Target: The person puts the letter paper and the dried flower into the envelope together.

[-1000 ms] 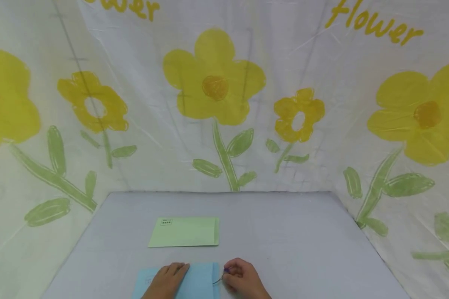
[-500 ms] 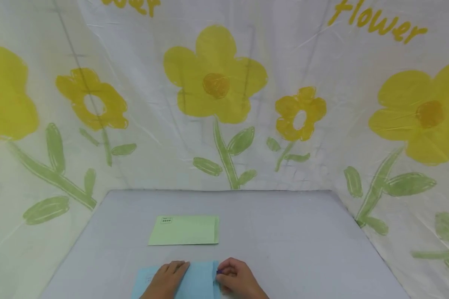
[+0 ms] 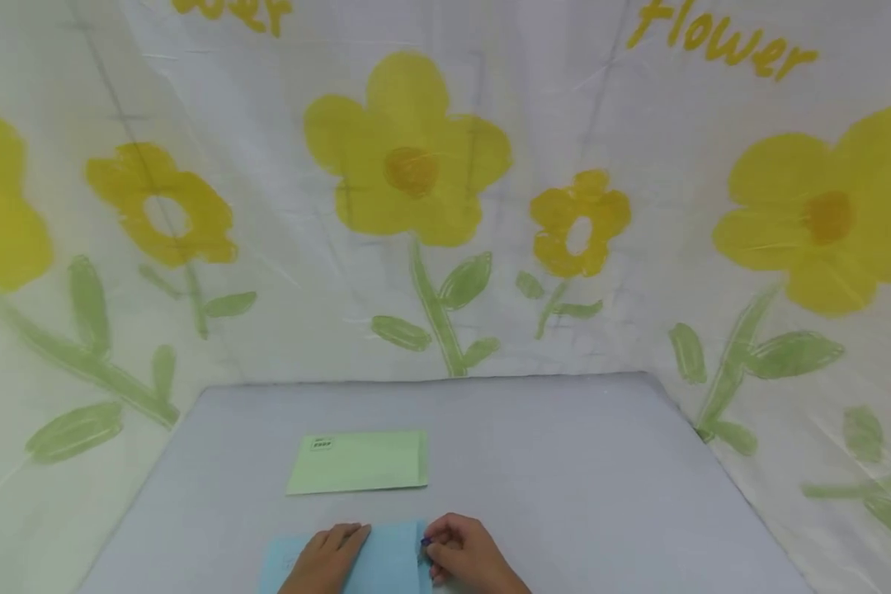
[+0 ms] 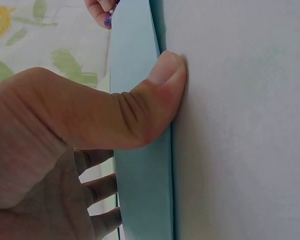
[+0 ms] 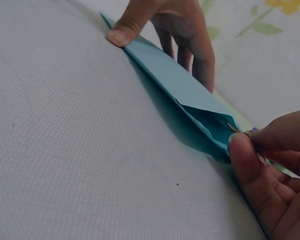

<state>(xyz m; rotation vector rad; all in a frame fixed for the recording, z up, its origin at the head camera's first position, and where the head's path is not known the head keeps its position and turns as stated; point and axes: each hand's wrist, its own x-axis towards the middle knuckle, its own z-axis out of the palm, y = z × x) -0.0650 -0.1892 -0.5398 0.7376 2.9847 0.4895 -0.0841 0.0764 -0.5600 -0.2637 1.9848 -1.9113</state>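
A light blue paper envelope (image 3: 386,557) lies at the table's front edge, its open end to the right. My left hand (image 3: 328,557) holds it from above, the thumb on the near edge and the fingertips along the far edge. At the open end, my right hand (image 3: 464,551) pinches a slim gold-coloured metal piece (image 5: 233,127) with a purple beaded end (image 4: 108,19). Its thin tip reaches inside the envelope's mouth, which gapes in the right wrist view. Most of the piece is hidden by my fingers and the paper.
A pale green envelope (image 3: 356,464) with a small printed label lies flat beyond the blue one. The table (image 3: 564,462) has a light grey cover. Behind it hangs a white curtain (image 3: 304,346) painted with yellow flowers.
My right hand has moved left to the envelope's mouth, and the metal stem that showed between hand and envelope has slid inside. My left hand stays on the envelope. The head view has shifted slightly.
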